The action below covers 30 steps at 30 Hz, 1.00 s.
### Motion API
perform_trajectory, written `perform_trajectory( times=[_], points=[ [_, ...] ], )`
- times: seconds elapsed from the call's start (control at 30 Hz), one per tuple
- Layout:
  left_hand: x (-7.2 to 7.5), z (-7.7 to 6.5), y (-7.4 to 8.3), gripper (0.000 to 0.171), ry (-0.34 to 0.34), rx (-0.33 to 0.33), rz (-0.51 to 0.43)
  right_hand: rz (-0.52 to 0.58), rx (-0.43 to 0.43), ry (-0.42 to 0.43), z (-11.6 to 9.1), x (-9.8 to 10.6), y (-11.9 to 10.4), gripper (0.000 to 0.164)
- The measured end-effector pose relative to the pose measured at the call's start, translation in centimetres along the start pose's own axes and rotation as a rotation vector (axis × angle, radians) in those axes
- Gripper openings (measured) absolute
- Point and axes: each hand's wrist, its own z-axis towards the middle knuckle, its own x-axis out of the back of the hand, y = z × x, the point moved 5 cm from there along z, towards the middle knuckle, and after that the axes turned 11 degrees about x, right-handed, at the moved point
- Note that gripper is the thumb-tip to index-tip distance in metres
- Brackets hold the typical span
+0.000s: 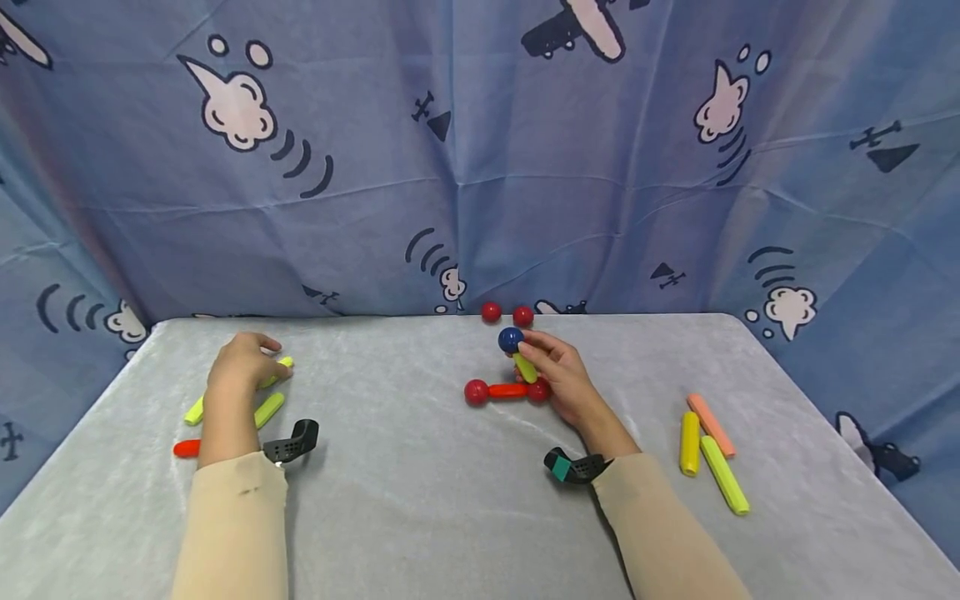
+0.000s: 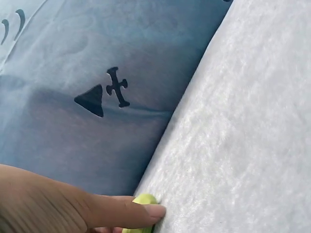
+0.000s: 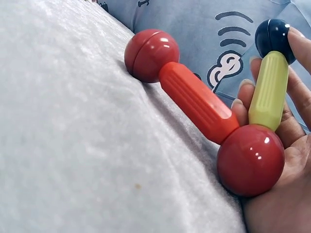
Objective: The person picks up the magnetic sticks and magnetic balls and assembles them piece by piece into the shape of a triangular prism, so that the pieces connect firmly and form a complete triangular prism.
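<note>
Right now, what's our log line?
left grip: pinching lime stick; right grip: holding blue ball on another lime stick; red stick: between red balls

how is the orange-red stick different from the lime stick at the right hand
Pose: the orange-red stick lies roughly level, low over the tablecloth, while the lime stick rises at an angle.
Outer ends: the orange-red stick has a red ball there; the lime stick has a blue ball.
Shared: both have grooved sides and meet at the same shared red ball.
</note>
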Motion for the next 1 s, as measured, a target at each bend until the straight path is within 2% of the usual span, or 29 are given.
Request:
perform_trajectory(
  times=[0.2, 0.3, 0.4, 0.57, 0.73, 1.0],
  points=[
    [0.0, 0.1, 0.0, 0.037, 0.053, -0.025, 0.0, -0.008, -0.006, -0.015, 0.1, 0.0, 0.1, 0.034],
    [0.1, 0.1, 0.4, 0.036, 0.099, -0.069, -0.007, -0.015, -0.008, -0.016, 0.1, 0.0, 0.1, 0.038],
    [0.2, 0.0, 1.0, 0.038, 0.148, -0.098, -0.052, -0.019, -0.007, -0.013, 0.1, -0.1, 0.2, 0.04],
    [0.4, 0.0, 1.5, 0.039, 0.212, -0.101, -0.107, -0.023, -0.004, -0.012, 0.1, -0.1, 0.1, 0.04],
    [0.2, 0.4, 1.5, 0.039, 0.205, -0.084, -0.091, -0.032, -0.01, -0.01, 0.1, 0.0, 0.1, 0.041],
    [-0.6, 0.7, 2.0, 0.04, 0.159, -0.116, -0.16, -0.04, -0.014, -0.009, 0.1, 0.0, 0.1, 0.042]
  ],
)
